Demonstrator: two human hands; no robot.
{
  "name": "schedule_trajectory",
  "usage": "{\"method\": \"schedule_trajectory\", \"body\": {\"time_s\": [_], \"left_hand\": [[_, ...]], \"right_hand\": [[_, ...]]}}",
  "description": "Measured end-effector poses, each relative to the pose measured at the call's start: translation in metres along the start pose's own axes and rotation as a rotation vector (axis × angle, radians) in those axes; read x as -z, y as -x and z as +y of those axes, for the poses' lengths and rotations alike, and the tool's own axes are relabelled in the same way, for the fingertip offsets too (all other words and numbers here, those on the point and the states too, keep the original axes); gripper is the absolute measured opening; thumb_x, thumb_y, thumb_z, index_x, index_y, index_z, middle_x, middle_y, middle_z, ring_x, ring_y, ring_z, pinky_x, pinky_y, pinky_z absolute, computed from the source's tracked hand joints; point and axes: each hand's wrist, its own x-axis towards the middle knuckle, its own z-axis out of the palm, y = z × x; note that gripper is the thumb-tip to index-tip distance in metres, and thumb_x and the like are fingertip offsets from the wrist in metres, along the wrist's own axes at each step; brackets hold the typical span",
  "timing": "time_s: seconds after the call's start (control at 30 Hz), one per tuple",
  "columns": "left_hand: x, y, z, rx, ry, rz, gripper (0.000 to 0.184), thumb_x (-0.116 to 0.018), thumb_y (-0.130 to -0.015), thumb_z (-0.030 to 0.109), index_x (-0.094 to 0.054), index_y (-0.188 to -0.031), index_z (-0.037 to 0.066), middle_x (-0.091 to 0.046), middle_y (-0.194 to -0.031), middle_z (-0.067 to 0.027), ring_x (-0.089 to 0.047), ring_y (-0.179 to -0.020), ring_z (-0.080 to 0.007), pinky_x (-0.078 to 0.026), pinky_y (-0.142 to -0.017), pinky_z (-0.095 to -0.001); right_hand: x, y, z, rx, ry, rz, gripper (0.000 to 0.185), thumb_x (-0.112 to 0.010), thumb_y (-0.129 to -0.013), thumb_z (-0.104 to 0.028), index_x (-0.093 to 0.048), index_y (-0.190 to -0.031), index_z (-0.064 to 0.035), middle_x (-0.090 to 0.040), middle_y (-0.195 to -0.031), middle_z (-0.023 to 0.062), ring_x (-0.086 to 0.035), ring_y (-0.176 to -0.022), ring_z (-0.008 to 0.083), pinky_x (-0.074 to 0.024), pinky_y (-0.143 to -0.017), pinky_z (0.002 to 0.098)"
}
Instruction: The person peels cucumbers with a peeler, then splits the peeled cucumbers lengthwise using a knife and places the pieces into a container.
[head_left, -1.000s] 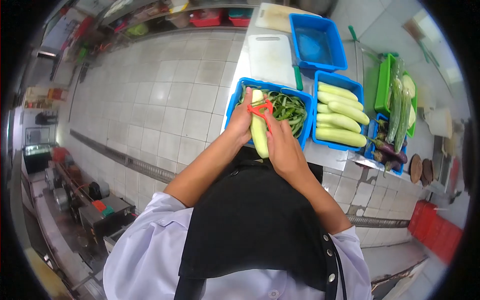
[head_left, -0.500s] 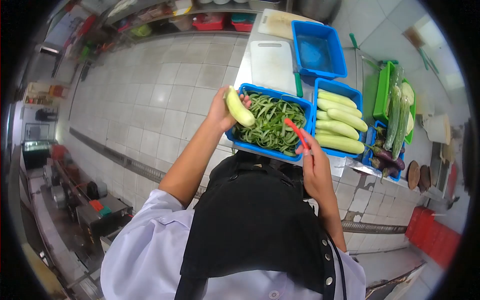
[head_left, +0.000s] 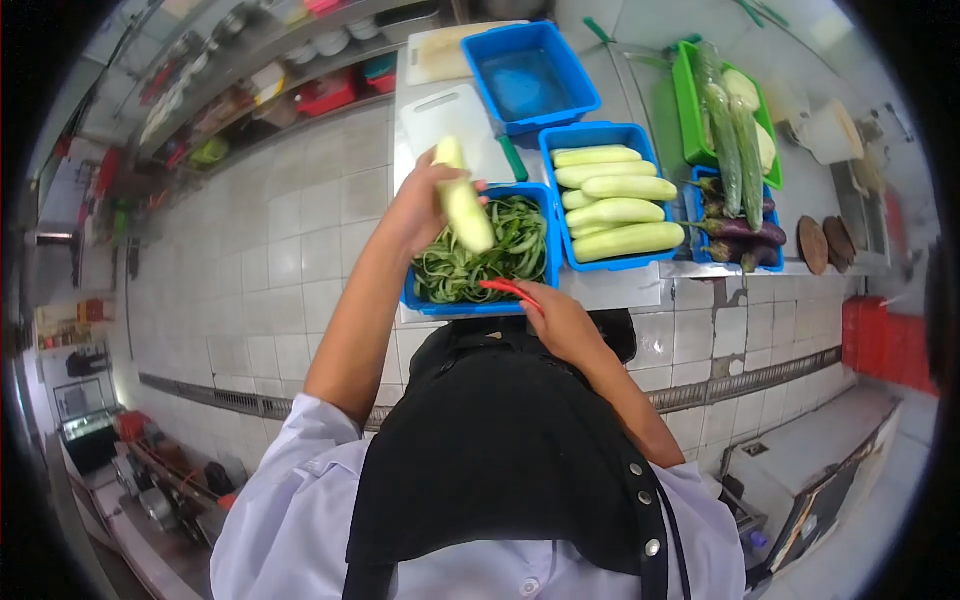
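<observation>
My left hand (head_left: 425, 200) is closed around a pale, peeled cucumber (head_left: 466, 215), held tilted above a blue tub (head_left: 553, 235) of green peelings (head_left: 515, 235). The cucumber is slightly blurred. Low over the tub's near edge, my right hand (head_left: 565, 320) grips a red peeler (head_left: 510, 291), its head pointing left over the peelings. The peeler's blade is too small to make out. Just to the right, several peeled cucumbers (head_left: 628, 188) lie stacked in a second blue tub (head_left: 600, 130).
Behind are a white cutting board (head_left: 450, 125), a green-handled knife (head_left: 512, 158) and a blue tub (head_left: 530, 75) with a little liquid. At right stand a green crate (head_left: 690, 110) with long gourds and a blue basket of eggplants (head_left: 740, 230).
The view has shifted, so the table appears farther left. My left hand has turned the cucumber more upright. My right hand has brought the peeler down toward the tub's near edge.
</observation>
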Motion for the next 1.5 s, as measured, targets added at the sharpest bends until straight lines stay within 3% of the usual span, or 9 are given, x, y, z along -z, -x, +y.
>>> {"method": "schedule_trajectory", "body": {"time_s": [0.13, 0.2, 0.3, 0.53, 0.67, 0.83, 1.0, 1.2, 1.5], "left_hand": [[-0.065, -0.060, -0.017, -0.018, -0.532, -0.176, 0.088, -0.077, -0.086, 0.014, -0.024, -0.156, 0.005, -0.052, -0.137, -0.0275, -0.061, -0.121, -0.0337, -0.055, -0.094, -0.0454], [-0.087, -0.093, -0.034, -0.447, -1.105, -0.285, 0.085, -0.075, -0.087, 0.012, -0.028, -0.157, 0.010, -0.055, -0.139, -0.0239, -0.062, -0.120, -0.0338, -0.050, -0.102, -0.0429], [-0.118, -0.143, -0.060, -0.711, -1.184, -0.513, 0.078, -0.074, -0.086, 0.014, -0.037, -0.155, 0.014, -0.052, -0.146, -0.0218, -0.054, -0.129, -0.0409, -0.043, -0.110, -0.0447], [-0.129, -0.185, -0.099, -0.464, -1.624, -0.630, 0.059, -0.072, -0.091, 0.025, -0.054, -0.146, 0.012, -0.055, -0.139, -0.0239, -0.053, -0.128, -0.0415, -0.042, -0.110, -0.0467], [-0.068, -0.143, -0.065, -0.761, -1.186, -0.460, 0.037, -0.068, -0.097, 0.027, -0.066, -0.128, 0.007, -0.065, -0.125, -0.0176, -0.060, -0.119, -0.0331, -0.045, -0.105, -0.0413], [0.038, -0.044, -0.024, -0.509, -0.975, -0.059, 0.031, -0.069, -0.096, 0.020, -0.068, -0.124, 0.006, -0.068, -0.120, -0.0117, -0.063, -0.116, -0.0242, -0.047, -0.102, -0.0366], [0.053, 0.033, -0.043, -0.546, -1.118, -0.332, 0.054, -0.078, -0.089, 0.033, -0.063, -0.134, 0.010, -0.066, -0.119, -0.0149, -0.063, -0.113, -0.0312, -0.049, -0.099, -0.0401], [0.082, 0.025, -0.031, -0.277, -0.865, -0.420, 0.027, -0.077, -0.089, 0.021, -0.075, -0.112, 0.006, -0.073, -0.097, -0.0125, -0.069, -0.092, -0.0249, -0.052, -0.085, -0.0366], [0.177, 0.007, -0.018, -0.414, -0.919, -0.356, 0.016, -0.070, -0.093, 0.017, -0.075, -0.097, 0.003, -0.070, -0.093, -0.0128, -0.066, -0.090, -0.0297, -0.051, -0.084, -0.0384]], "right_hand": [[-0.003, 0.003, 0.000, 0.004, -0.055, 0.026, 0.036, -0.057, -0.100, -0.020, -0.058, -0.134, -0.0060, -0.067, -0.110, 0.0249, -0.063, -0.099, 0.0458, -0.0507, -0.085, 0.0523], [0.003, 0.003, -0.011, -0.001, -0.074, 0.081, 0.033, -0.057, -0.101, -0.021, -0.058, -0.130, -0.0052, -0.068, -0.102, 0.0259, -0.063, -0.094, 0.0467, -0.0503, -0.080, 0.0526], [0.016, -0.001, -0.021, -0.200, -0.172, -0.038, 0.026, -0.057, -0.102, -0.020, -0.057, -0.122, -0.0025, -0.067, -0.092, 0.0258, -0.063, -0.089, 0.0482, -0.0489, -0.075, 0.0512], [0.019, -0.006, -0.017, -0.080, -0.074, 0.305, 0.030, -0.053, -0.102, -0.016, -0.054, -0.130, -0.0052, -0.066, -0.109, 0.0278, -0.062, -0.099, 0.0486, -0.0491, -0.080, 0.0536], [0.011, -0.007, -0.002, -0.080, -0.007, 0.361, 0.033, -0.051, -0.102, -0.014, -0.054, -0.135, -0.0069, -0.065, -0.112, 0.0276, -0.061, -0.100, 0.0496, -0.0490, -0.082, 0.0550], [0.002, -0.013, -0.005, -0.072, 0.037, 0.409, 0.039, -0.051, -0.103, -0.013, -0.054, -0.141, -0.0077, -0.066, -0.107, 0.0267, -0.064, -0.095, 0.0455, -0.0513, -0.078, 0.0497], [0.003, -0.026, -0.038, -0.264, -0.124, 0.160, 0.040, -0.049, -0.104, -0.012, -0.053, -0.143, -0.0058, -0.067, -0.086, 0.0218, -0.067, -0.079, 0.0379, -0.0512, -0.073, 0.0429], [-0.023, -0.045, -0.101, -0.389, -0.179, 0.129, 0.040, -0.048, -0.105, -0.014, -0.053, -0.144, -0.0059, -0.066, -0.082, 0.0139, -0.066, -0.074, 0.0235, -0.0515, -0.072, 0.0353], [-0.097, -0.040, -0.103, -0.354, 0.119, 0.795, 0.028, -0.052, -0.104, -0.011, -0.056, -0.129, -0.0006, -0.064, -0.102, 0.0210, -0.066, -0.087, 0.0300, -0.0516, -0.076, 0.0405]]}}
